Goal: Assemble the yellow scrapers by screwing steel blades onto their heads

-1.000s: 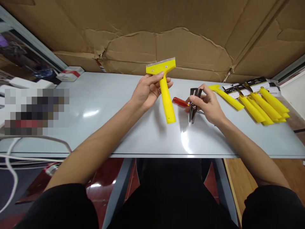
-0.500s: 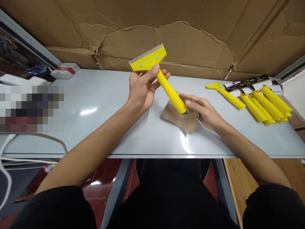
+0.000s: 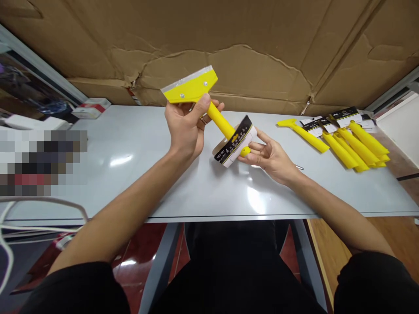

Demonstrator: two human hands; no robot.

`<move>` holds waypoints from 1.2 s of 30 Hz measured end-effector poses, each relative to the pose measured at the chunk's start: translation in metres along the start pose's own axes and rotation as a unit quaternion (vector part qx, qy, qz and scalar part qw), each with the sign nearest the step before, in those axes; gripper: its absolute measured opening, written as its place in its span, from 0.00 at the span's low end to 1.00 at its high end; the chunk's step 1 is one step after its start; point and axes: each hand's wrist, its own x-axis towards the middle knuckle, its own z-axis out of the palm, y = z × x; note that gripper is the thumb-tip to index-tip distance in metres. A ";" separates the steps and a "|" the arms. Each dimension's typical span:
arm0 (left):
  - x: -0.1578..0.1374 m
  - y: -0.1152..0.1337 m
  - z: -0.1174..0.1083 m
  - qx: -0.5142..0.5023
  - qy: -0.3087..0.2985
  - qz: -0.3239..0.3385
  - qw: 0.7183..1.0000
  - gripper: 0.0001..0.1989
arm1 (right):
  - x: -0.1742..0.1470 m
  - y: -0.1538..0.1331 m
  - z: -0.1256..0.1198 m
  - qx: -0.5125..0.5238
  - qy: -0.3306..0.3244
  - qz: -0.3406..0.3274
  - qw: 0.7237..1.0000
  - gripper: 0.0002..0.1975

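Observation:
My left hand (image 3: 185, 126) is closed around the neck of a yellow scraper (image 3: 221, 121), thumb on top. Its wide head, with a metal blade edge and two screws, points up and to the left. A black-and-white printed label card (image 3: 231, 146) sits across the lower handle. The rounded handle end shows past the card's lower right side; whether the handle runs through or behind the card, I cannot tell. My right hand (image 3: 270, 155) is closed on the card's right edge beside the handle end, with its fingers partly behind the card.
On the right of the grey table (image 3: 137, 187), several yellow scrapers (image 3: 363, 146) with label cards lie in a pile. A single yellow scraper (image 3: 307, 136) lies beside them. A small white-and-red box (image 3: 91, 107) stands back left. White cables (image 3: 42, 200) cross the left edge. Cardboard (image 3: 209, 35) covers the back.
The card at the handle end has turned from its plain brown side to its printed side and now lies across the handle. The scraper has shifted slightly left in my left hand.

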 end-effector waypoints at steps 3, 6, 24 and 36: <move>-0.003 -0.004 0.003 -0.022 -0.018 -0.036 0.999 0.19 | 0.000 0.001 0.000 -0.039 0.032 0.024 0.998 0.68; -0.006 -0.007 0.006 -0.043 -0.017 -0.054 0.997 0.14 | -0.002 0.000 -0.001 -0.050 0.065 0.012 0.997 0.67; -0.028 -0.014 0.013 -0.011 -0.079 -0.095 0.992 0.26 | 0.004 0.016 0.001 -0.066 -0.042 0.087 0.993 0.40; -0.016 -0.025 -0.002 -0.012 -0.229 -0.224 0.947 0.50 | 0.001 0.003 0.004 -0.098 0.175 -0.088 0.976 0.46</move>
